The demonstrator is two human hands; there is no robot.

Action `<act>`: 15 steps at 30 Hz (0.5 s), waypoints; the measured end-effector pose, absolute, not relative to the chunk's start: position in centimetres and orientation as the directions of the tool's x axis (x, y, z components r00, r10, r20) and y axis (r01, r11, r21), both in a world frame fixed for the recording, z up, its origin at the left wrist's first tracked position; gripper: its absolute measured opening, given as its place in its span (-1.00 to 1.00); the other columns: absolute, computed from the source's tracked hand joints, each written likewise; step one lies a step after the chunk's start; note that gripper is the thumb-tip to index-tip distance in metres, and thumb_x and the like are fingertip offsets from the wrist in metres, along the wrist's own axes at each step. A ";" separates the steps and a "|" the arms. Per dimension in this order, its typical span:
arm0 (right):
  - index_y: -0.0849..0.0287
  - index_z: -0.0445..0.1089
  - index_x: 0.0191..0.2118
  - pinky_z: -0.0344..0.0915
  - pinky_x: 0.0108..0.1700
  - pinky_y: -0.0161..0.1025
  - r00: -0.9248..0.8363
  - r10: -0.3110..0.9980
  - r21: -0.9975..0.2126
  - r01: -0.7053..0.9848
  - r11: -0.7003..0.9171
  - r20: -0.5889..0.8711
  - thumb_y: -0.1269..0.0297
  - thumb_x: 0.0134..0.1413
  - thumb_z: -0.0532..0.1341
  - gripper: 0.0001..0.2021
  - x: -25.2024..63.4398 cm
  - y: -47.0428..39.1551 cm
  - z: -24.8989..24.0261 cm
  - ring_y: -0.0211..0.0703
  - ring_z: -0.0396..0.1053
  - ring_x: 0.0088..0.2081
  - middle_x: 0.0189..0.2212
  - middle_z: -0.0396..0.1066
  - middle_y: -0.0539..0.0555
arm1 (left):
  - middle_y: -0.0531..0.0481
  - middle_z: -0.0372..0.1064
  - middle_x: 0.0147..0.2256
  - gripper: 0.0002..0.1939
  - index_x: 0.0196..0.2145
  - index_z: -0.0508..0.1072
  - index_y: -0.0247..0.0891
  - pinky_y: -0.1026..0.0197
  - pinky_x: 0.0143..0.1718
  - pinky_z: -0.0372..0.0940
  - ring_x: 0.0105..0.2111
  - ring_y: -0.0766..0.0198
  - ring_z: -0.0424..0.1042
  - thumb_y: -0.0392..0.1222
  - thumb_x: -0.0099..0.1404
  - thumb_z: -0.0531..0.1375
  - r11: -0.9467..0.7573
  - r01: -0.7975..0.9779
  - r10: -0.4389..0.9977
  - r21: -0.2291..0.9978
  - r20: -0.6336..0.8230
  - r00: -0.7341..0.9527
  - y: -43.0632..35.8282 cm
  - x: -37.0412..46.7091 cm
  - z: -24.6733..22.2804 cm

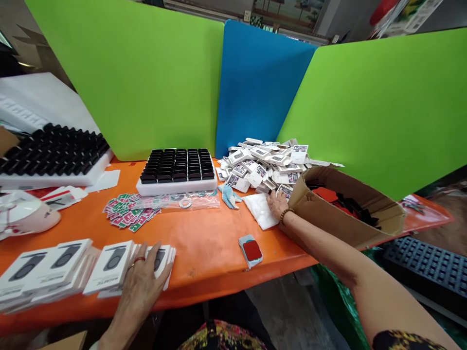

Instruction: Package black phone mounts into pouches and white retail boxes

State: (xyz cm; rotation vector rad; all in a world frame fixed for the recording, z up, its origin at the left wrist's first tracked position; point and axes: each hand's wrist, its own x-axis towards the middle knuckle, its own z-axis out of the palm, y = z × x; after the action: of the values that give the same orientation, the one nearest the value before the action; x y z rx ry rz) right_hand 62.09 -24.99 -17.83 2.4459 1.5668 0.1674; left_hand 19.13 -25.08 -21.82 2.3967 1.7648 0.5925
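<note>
My left hand (pixel 142 279) lies over the right end of a row of white boxes (pixel 111 262) printed with a dark charger picture. Its fingers are spread, thumb apart, touching the boxes; the palm hides part of them. Far forward, my right hand (pixel 278 205) has its fingers stretched out at the near edge of a heap of small white printed boxes (pixel 262 163). It lies beside a white folded pouch (pixel 260 210), against the cardboard box (pixel 339 226). The fingertips meet one small box; no grip shows. A small stack with a red top piece (pixel 252 250) sits near the table's front edge.
White foam trays of black pieces (pixel 178 167) stand at the back and far left. Red and green cards (pixel 129 212), a clear plastic strip (pixel 182 200) and a blue crumpled glove (pixel 229 196) lie mid-table. Green and blue panels (pixel 262 82) wall the back. The cardboard box contains red and black pieces.
</note>
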 end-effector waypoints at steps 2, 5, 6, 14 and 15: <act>0.32 0.44 -0.05 0.19 -0.03 0.02 0.421 0.906 0.245 0.884 -0.398 -0.049 0.55 0.15 -0.04 -0.63 62.2 -25.1 -17.3 0.26 0.31 0.04 0.04 0.35 0.41 | -0.36 0.15 0.16 -0.47 0.09 0.30 -0.32 -0.14 0.06 0.22 0.07 -0.14 0.28 0.05 0.27 0.03 -0.342 0.861 0.923 0.375 0.308 0.232 -25.4 19.3 -21.1; 0.29 0.46 -0.13 0.26 -0.19 -0.16 0.425 0.903 0.212 0.890 -0.403 -0.066 0.50 0.21 -0.05 -0.66 62.4 -24.9 -15.6 0.06 0.44 -0.17 -0.20 0.49 0.32 | -0.28 0.14 0.18 -0.49 0.08 0.30 -0.24 -0.09 0.02 0.28 0.04 -0.07 0.33 0.08 0.27 0.07 -0.386 0.784 0.901 0.485 0.381 0.208 -26.6 20.3 -19.6; 0.30 0.46 -0.14 0.25 -0.23 -0.18 0.428 0.902 0.202 0.890 -0.409 -0.057 0.49 0.22 -0.06 -0.66 62.4 -24.8 -14.8 0.04 0.45 -0.21 -0.25 0.50 0.31 | -0.26 0.15 0.18 -0.51 0.07 0.31 -0.22 -0.07 0.00 0.30 0.03 -0.05 0.33 0.07 0.27 0.08 -0.406 0.755 0.894 0.514 0.394 0.212 -27.1 20.9 -19.1; 0.25 0.40 -0.12 0.23 -0.26 -0.22 0.232 0.943 -0.100 0.972 -0.214 0.240 0.38 0.24 0.00 -0.75 56.4 -27.8 -8.3 -0.07 0.42 -0.25 -0.29 0.49 0.19 | -0.20 0.17 0.18 -0.30 0.19 0.12 -0.18 -0.11 0.18 0.13 0.20 -0.01 0.16 -0.02 0.16 0.26 -0.461 0.533 0.882 0.709 0.299 0.364 -30.7 26.1 -17.6; 0.23 0.40 -0.14 0.24 -0.27 -0.25 0.131 0.964 -0.275 0.959 -0.064 0.233 0.38 0.22 0.04 -0.78 54.8 -28.9 -8.3 -0.12 0.41 -0.28 -0.31 0.49 0.15 | -0.20 0.17 0.18 -0.26 0.19 0.12 -0.18 -0.11 0.18 0.13 0.20 -0.02 0.15 -0.04 0.12 0.30 -0.419 0.503 0.894 0.756 0.247 0.374 -31.0 26.6 -17.5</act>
State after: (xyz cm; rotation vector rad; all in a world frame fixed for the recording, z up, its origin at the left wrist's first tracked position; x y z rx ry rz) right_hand 54.76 -28.86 -8.28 2.6042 2.3529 -0.0214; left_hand 26.63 -30.98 -17.51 2.0612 1.1995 0.8815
